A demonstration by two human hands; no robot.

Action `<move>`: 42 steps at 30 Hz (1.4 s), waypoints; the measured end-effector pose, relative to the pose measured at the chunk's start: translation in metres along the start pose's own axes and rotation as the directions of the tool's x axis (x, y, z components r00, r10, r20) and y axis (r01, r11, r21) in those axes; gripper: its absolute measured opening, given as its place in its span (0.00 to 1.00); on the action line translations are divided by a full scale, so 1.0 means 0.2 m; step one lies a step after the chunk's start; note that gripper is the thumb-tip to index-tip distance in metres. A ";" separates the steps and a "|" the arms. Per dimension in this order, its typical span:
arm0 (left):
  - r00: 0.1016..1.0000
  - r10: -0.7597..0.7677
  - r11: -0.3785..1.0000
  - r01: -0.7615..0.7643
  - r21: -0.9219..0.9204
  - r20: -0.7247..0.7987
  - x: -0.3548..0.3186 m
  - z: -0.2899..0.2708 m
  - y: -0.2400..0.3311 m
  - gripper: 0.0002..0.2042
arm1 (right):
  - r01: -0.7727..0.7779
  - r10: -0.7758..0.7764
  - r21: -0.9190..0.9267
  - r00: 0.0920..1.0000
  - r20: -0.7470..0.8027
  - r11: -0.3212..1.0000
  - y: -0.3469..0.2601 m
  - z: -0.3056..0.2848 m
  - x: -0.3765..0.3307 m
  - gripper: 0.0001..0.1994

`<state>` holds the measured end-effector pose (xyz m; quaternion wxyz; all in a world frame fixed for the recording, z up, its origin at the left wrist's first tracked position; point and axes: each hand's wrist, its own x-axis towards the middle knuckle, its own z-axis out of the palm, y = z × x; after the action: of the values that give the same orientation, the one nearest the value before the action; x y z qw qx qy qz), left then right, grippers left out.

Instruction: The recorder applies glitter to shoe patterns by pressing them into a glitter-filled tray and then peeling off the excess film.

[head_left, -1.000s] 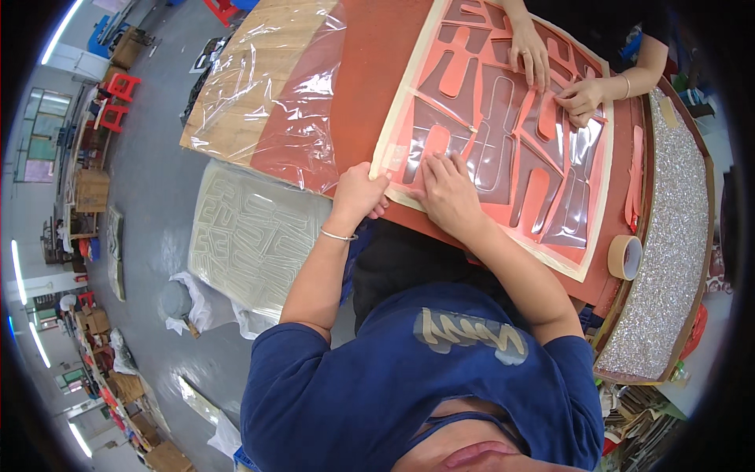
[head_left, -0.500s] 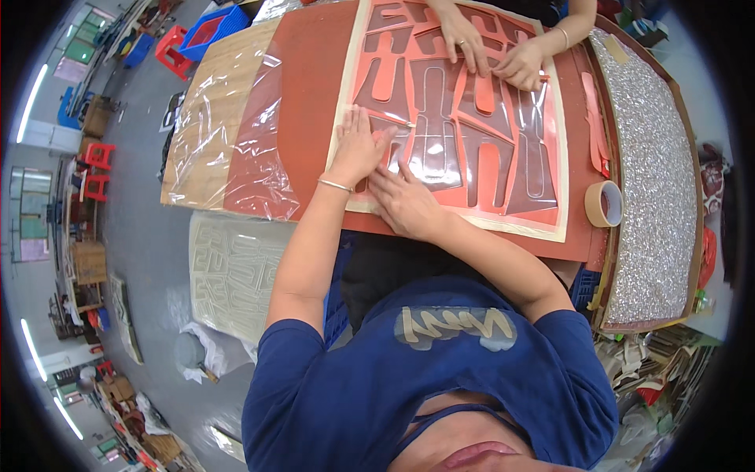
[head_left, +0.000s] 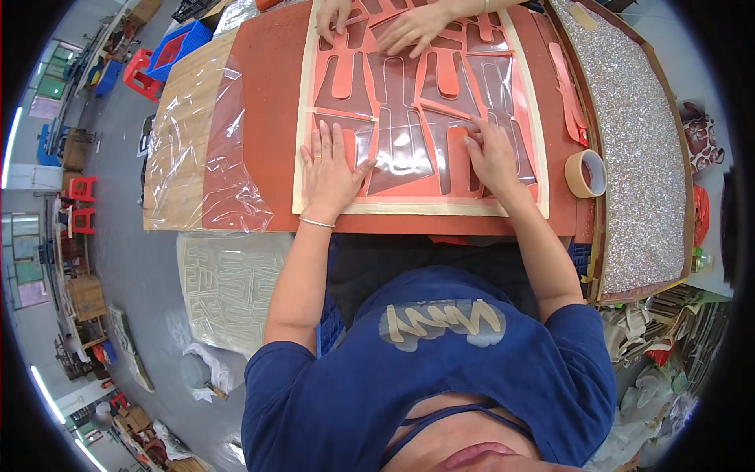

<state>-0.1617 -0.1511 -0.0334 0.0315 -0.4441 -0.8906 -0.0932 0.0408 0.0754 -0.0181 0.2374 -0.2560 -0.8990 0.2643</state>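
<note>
Clear plastic film (head_left: 206, 169), crinkled and glossy, is draped over the pale wooden board (head_left: 177, 126) at the left end of the table. Beside it a rust-red foam sheet (head_left: 267, 94) is spread flat, and on this a cream-bordered template sheet (head_left: 417, 110) is laid, cut into long strips and wedge shapes with the red showing through and covered by shiny transparent film. The left hand (head_left: 330, 169) is pressed flat on the sheet's lower left part, fingers spread, nothing gripped. The right hand (head_left: 491, 153) is set on the lower right part, its fingertips bent down onto a cut strip; whether the strip is pinched cannot be told. At the far edge of the sheet, two hands of another person (head_left: 413, 27) are laid on the cut shapes. To the right, a roll of tan tape (head_left: 586, 173) is stood on the red foam, just beside a long panel of silvery, glittering material (head_left: 637, 141).
</note>
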 end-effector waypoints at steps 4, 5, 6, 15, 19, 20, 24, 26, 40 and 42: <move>0.999 0.036 0.997 -0.034 0.074 -0.030 -0.08 -0.01 0.04 0.48 | -0.233 0.205 0.084 0.944 0.257 0.969 -0.11 -0.03 0.07 0.16; 0.999 0.036 0.997 -0.034 0.073 -0.030 -0.09 -0.02 0.05 0.48 | -0.233 0.205 0.083 0.945 0.257 0.969 -0.08 -0.03 0.08 0.16; 0.998 0.050 0.997 -0.048 0.067 -0.028 -0.10 -0.02 0.06 0.48 | -0.317 0.255 0.263 0.936 0.244 0.911 -0.02 -0.02 0.10 0.14; 0.996 0.078 0.995 -0.075 0.070 -0.046 -0.10 -0.03 0.06 0.46 | -0.414 0.335 0.265 0.895 0.295 0.871 -0.03 -0.02 0.12 0.12; 0.995 0.090 0.993 -0.085 0.084 -0.053 -0.10 -0.03 0.06 0.46 | -0.451 0.379 0.317 0.887 0.265 0.834 0.00 -0.01 0.12 0.11; 0.995 0.090 0.993 -0.085 0.084 -0.053 -0.10 -0.03 0.06 0.46 | -0.451 0.379 0.318 0.887 0.266 0.834 0.00 -0.01 0.12 0.11; 0.994 0.092 0.992 -0.086 0.096 -0.058 -0.11 -0.03 0.06 0.45 | -0.283 0.255 0.177 0.953 0.164 0.943 0.06 0.05 0.09 0.09; 0.994 0.094 0.992 -0.089 0.094 -0.050 -0.10 -0.03 0.06 0.44 | -0.176 0.166 0.130 0.983 0.080 0.976 0.10 0.07 0.08 0.08; 0.964 0.180 0.981 -0.162 0.105 -0.198 -0.13 -0.06 0.09 0.39 | -0.113 0.111 0.326 0.993 0.025 0.939 0.07 0.02 0.03 0.10; 0.937 0.257 0.966 -0.239 0.103 -0.237 -0.16 -0.03 0.08 0.37 | -0.144 0.117 0.309 0.988 0.104 0.940 -0.03 -0.03 0.00 0.10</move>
<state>-0.1308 -0.1679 -0.0299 0.1702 -0.5361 -0.8194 -0.1110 0.0434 0.0733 -0.0102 0.2191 -0.2623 -0.8355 0.4302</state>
